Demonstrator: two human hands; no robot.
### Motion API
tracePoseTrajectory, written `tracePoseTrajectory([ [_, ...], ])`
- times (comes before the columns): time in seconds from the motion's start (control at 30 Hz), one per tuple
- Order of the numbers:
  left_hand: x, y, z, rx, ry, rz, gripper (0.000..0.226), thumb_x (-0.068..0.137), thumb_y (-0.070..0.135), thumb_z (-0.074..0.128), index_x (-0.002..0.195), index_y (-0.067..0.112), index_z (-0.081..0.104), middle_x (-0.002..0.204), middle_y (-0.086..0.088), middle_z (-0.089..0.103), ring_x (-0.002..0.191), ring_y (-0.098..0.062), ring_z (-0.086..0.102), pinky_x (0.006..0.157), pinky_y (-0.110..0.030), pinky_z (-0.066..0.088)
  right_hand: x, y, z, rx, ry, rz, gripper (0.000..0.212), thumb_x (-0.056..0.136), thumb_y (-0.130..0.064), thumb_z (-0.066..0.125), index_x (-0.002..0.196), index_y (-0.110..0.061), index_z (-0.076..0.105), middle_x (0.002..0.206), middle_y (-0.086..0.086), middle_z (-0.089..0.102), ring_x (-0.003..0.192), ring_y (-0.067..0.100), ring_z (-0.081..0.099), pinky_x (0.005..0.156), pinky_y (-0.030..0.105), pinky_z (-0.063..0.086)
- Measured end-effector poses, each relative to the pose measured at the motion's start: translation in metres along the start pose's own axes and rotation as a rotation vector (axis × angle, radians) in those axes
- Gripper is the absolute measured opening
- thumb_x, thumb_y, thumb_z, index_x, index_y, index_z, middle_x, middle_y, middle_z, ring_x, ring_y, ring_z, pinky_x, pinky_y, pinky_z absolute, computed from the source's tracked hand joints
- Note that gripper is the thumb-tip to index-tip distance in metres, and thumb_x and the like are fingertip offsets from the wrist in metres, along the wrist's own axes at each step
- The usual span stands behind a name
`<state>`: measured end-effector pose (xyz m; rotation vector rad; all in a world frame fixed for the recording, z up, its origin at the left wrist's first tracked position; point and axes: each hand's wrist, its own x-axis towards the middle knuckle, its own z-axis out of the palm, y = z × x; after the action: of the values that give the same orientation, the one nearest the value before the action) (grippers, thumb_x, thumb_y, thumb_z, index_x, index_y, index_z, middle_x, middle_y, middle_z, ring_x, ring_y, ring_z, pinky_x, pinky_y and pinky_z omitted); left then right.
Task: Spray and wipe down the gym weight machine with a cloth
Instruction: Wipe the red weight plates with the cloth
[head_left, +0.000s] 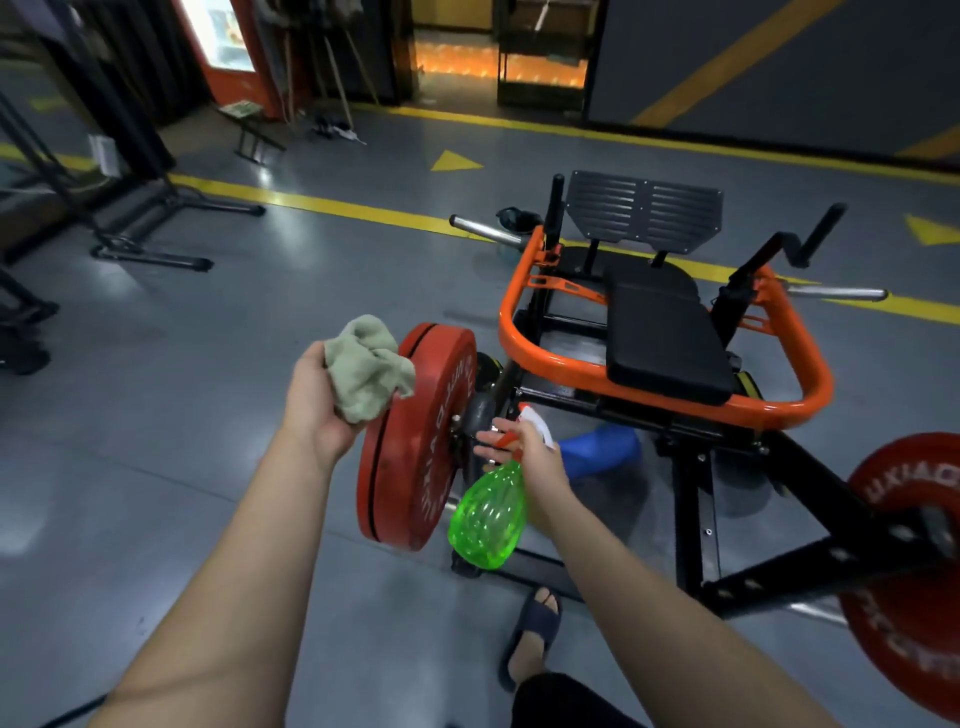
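1. Spraying looks to be the step in hand. The right hand (530, 452) holds the green spray bottle (488, 514) by its neck, with the nozzle turned toward the inner face of the red weight plate (415, 436).
2. Its fingers (491, 441) lie close together across the orange trigger. Whether they are squeezing I cannot tell, and no mist shows.
3. The left hand (314, 400) is raised at the plate's upper rim, fingers curled round a bunched grey-green cloth (366, 364). The cloth meets or nearly meets the rim; I cannot tell which.
4. The weight machine (571, 382) sits on the floor right in front of the person. Its orange frame runs around a black seat pad (670, 338), and a second red plate (909, 571) is on the right end.
5. My guess is the job is at an early stage, working on this left plate, with the frame, pad and far plate yet to be done.
6. Next, I'd expect a squeeze or two at the plate's face and hub. Then the cloth would come down flat on the wet surface and rub around it, opened out more than it is now so it covers more of the plate.
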<state>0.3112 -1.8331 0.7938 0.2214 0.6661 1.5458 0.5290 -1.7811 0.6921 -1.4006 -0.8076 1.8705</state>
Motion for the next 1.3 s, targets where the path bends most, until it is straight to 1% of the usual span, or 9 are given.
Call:
tracePoseTrajectory([
  [0.13,-0.005,0.005,-0.016,-0.004,0.035,0.048,0.02,0.093,0.019,0.024,0.082,0.018,0.04,0.087,0.004,0.032,0.077,-0.017,0.037,0.076,-0.037,0.043,-0.02,0.005,0.003,-0.213,-0.072,0.01,0.027,0.094,-0.021,0.05,0.087,0.0,0.065,0.076,0.025,0.069,0.068,0.036,0.068,0.064,0.039,0.055],
  [0.27,-0.006,0.009,-0.025,0.05,0.109,0.08,0.031,0.093,0.021,0.026,0.077,0.018,0.053,0.082,0.004,0.039,0.072,-0.02,0.049,0.071,-0.036,0.043,-0.031,0.016,-0.003,-0.415,-0.052,0.008,0.024,0.084,-0.019,0.049,0.097,-0.007,0.066,0.064,0.013,0.066,0.051,0.021,0.061,0.052,0.028,0.053],
  [0.47,-0.006,0.009,-0.024,0.083,0.234,0.162,0.021,0.089,0.023,0.038,0.085,0.018,0.058,0.082,-0.001,0.051,0.073,-0.022,0.055,0.073,-0.035,0.045,-0.028,0.052,-0.019,-0.552,-0.134,-0.003,0.015,0.093,-0.021,0.053,0.091,-0.009,0.063,0.083,0.01,0.071,0.07,0.02,0.066,0.068,0.03,0.054],
  [0.6,0.004,0.005,-0.032,0.066,0.205,0.095,0.042,0.097,0.025,0.027,0.076,0.018,0.064,0.08,0.0,0.054,0.07,-0.024,0.059,0.07,-0.037,0.048,-0.03,0.068,-0.029,-0.719,-0.191,0.008,0.021,0.085,-0.03,0.046,0.082,-0.01,0.052,0.063,0.011,0.07,0.078,0.038,0.071,0.078,0.049,0.056],
  [0.7,0.017,0.002,-0.028,0.029,0.167,0.047,0.041,0.096,0.025,0.027,0.077,0.018,0.063,0.081,0.001,0.052,0.071,-0.024,0.056,0.068,-0.036,0.047,-0.024,0.066,-0.033,-0.787,-0.152,-0.026,0.025,0.083,-0.034,0.044,0.08,-0.01,0.05,0.063,0.011,0.07,0.074,0.029,0.068,0.073,0.041,0.053],
  [0.97,0.072,-0.012,0.021,0.055,0.157,-0.06,0.011,0.093,0.02,0.032,0.083,0.025,0.034,0.085,0.011,0.035,0.075,-0.009,0.038,0.069,-0.027,0.046,0.05,-0.003,-0.052,-0.697,0.03,-0.169,0.029,0.09,-0.041,0.057,0.111,-0.022,0.057,0.097,0.001,0.063,0.093,0.026,0.056,0.081,0.04,0.044],
  [1.1,0.117,-0.04,0.066,0.342,0.343,-0.084,0.026,0.101,0.024,0.037,0.094,0.011,0.058,0.071,-0.005,0.066,0.06,-0.018,0.065,0.049,-0.03,0.057,0.097,-0.056,-0.078,-0.538,0.152,-0.283,0.015,0.093,-0.028,0.061,0.09,-0.013,0.059,0.077,0.002,0.064,0.08,0.026,0.061,0.075,0.04,0.048],
  [1.17,0.138,-0.053,0.091,0.339,0.266,-0.162,0.013,0.088,0.02,0.05,0.091,0.01,0.056,0.073,-0.007,0.061,0.06,-0.018,0.063,0.049,-0.027,0.054,0.117,-0.084,-0.096,-0.509,0.184,-0.35,0.016,0.093,-0.03,0.066,0.089,-0.015,0.065,0.073,0.003,0.064,0.075,0.024,0.059,0.072,0.039,0.048],
  [1.3,0.185,-0.073,0.126,0.334,0.138,-0.21,0.071,0.027,0.015,0.088,0.087,0.017,0.05,0.079,-0.001,0.053,0.069,-0.015,0.056,0.068,-0.024,0.039,0.166,-0.131,-0.141,-0.504,0.252,-0.382,0.024,0.089,-0.057,0.068,0.091,-0.034,0.073,0.062,-0.016,0.06,0.071,0.011,0.056,0.073,0.034,0.048],
])
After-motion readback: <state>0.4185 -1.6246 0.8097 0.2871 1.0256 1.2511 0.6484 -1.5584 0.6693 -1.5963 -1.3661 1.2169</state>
